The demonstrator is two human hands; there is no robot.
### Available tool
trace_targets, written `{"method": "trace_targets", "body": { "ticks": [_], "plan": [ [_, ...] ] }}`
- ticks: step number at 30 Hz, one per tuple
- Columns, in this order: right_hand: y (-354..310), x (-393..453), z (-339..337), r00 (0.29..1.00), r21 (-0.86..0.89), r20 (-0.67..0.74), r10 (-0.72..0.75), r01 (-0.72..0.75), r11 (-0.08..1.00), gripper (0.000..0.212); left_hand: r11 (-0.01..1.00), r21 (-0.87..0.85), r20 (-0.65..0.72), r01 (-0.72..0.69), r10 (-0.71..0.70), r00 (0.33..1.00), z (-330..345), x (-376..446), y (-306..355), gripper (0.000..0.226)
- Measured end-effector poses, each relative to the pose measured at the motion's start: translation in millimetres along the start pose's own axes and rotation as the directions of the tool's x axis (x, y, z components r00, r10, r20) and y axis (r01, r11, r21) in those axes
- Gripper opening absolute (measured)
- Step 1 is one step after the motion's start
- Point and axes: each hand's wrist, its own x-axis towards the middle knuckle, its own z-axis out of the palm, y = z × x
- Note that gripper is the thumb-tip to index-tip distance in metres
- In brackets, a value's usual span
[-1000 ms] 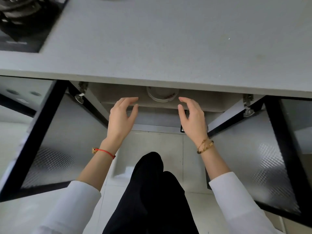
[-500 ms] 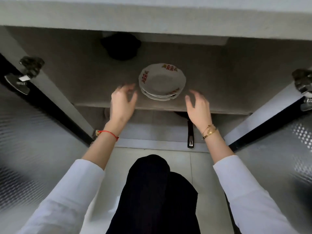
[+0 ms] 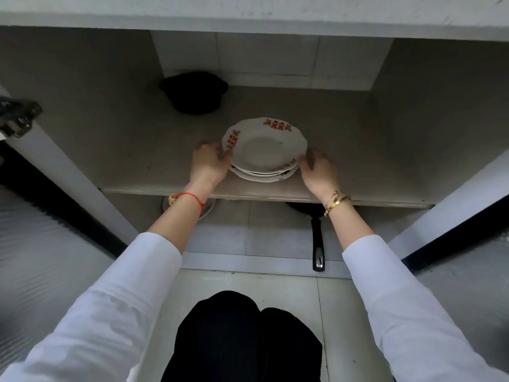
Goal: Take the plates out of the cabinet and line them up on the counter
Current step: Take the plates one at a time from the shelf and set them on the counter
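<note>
White plate stack [image 3: 264, 150] on upper cabinet shelf [image 3: 137, 161], between your hands: left hand [image 3: 208, 164], right hand [image 3: 318, 170] cupped against opposite rims; lift unclear.

The shelf [image 3: 124, 150] is bare to either side of the plate stack [image 3: 264, 150], which sits near its front edge. A black pot [image 3: 194, 92] blocks the rear, left of centre. The counter [image 3: 248, 12] overhangs above. Below, a pan handle [image 3: 318, 244] projects forward at right
</note>
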Motion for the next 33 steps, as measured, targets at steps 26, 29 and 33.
{"method": "trace_targets", "body": {
  "ticks": [26, 29, 33],
  "plan": [
    [-25, -70, -21, 0.989, 0.363, -0.132, -0.065, 0.109, 0.925, 0.041, 0.932, -0.359, -0.164, -0.041, -0.02, 0.986, -34, -68, -5, 0.036],
    [-29, -88, -26, 0.989, 0.389, -0.136, -0.062, 0.111, 0.915, 0.042, 0.905, -0.423, -0.177, -0.041, -0.038, 0.983, -41, -86, -4, 0.037],
    [-28, -119, -26, 0.987, 0.43, -0.135, -0.083, 0.134, 0.893, 0.04, 0.875, -0.48, -0.176, -0.071, -0.017, 0.984, -51, -114, -8, 0.034]
  ]
}}
